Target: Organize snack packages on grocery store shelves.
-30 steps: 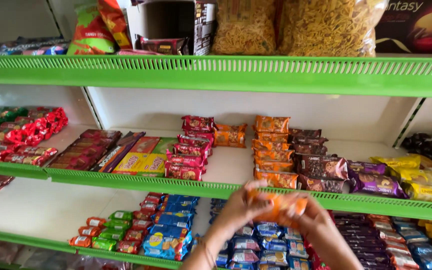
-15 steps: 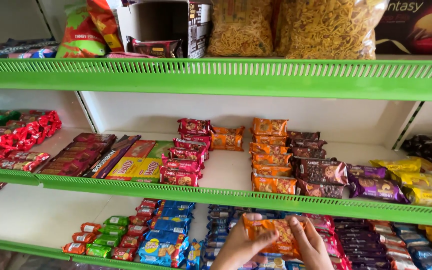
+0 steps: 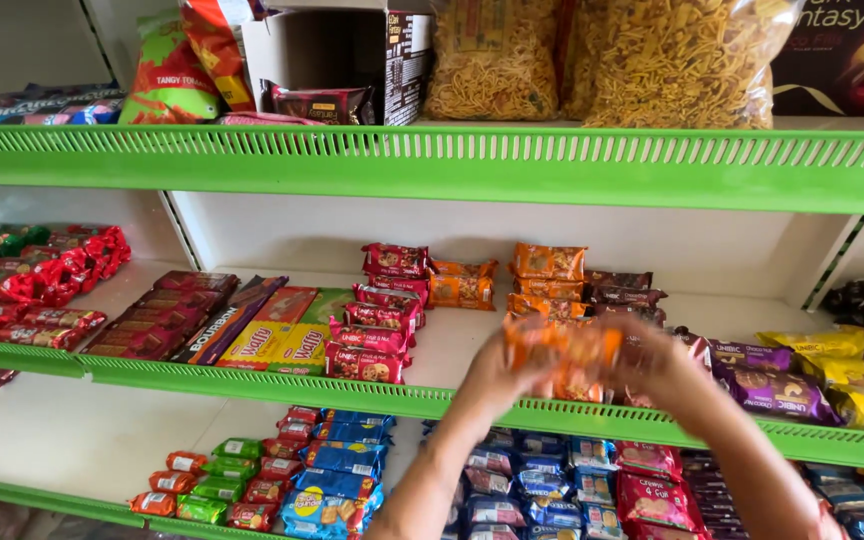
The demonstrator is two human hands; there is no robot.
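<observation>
Both hands are raised in front of the middle shelf of a shop rack, and between them they grip an orange, shiny plastic biscuit packet (image 3: 562, 352), blurred by motion. The left hand (image 3: 497, 375) closes round the packet's left end and the right hand (image 3: 657, 365) round its right end, fingers curled onto the wrapper; the exact finger positions cannot be made out through the blur.

The packet sits just above the bright green perforated metal lip of the middle shelf (image 3: 252, 380), whose board is white. Directly behind the hands stands a stack of matching orange packets (image 3: 548, 262), with dark brown packets (image 3: 624, 290) just to the right of it. To the left of the left hand lie red biscuit packets (image 3: 377, 335) in a pile, and further left a flat yellow box (image 3: 274, 342). To the right of the right hand are purple packets (image 3: 777, 390) and, beyond them, yellow packets (image 3: 832, 345).

Below the hands, on the lower white shelf, rows of blue packets (image 3: 337, 485) and small green and red packets (image 3: 217, 480) are laid out. Above the hands, the top green shelf edge (image 3: 512, 165) carries large clear bags of yellow fried snacks (image 3: 687, 60) and an open white cardboard carton (image 3: 327, 55). The back wall of the rack is plain white.
</observation>
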